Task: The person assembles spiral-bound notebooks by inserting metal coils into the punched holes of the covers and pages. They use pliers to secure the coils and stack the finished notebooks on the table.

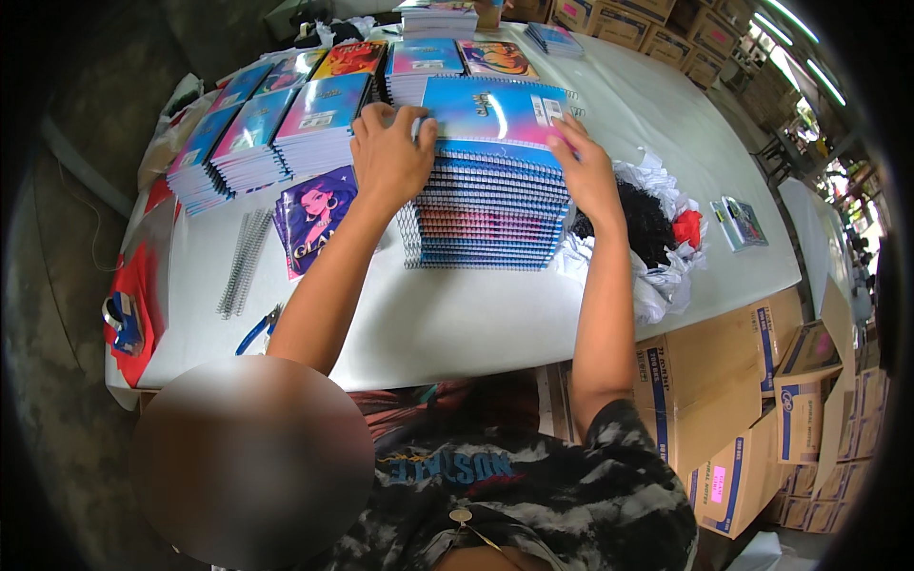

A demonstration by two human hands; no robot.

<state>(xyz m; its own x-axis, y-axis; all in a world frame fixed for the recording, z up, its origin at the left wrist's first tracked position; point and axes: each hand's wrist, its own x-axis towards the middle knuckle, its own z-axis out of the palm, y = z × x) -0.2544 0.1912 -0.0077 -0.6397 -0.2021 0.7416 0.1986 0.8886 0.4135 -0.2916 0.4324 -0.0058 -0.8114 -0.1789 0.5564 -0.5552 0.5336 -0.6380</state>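
In front of me stands a tall stack of spiral notebooks [481,214], their wire coils facing me. On top lies a blue and pink spiral notebook [471,109], set farther back than the ones beneath it. My left hand [392,157] grips its left edge, the fingers bent and the thumb near the corner. At the right edge, my right hand [584,167] has thumb and fingers closed about the notebook's near corner. Both undersides of the grip are hidden. Left of the stack lie purple covers [309,214] with a drawn figure, partly behind my left forearm.
Piles of finished notebooks [319,109] fill the table's far left. Loose wire coils [245,266] and blue-handled pliers [257,331] lie near left, a tape dispenser [124,324] beyond. Right are a crumpled white and black heap [647,238], a small packet [738,225] and cardboard boxes [709,381].
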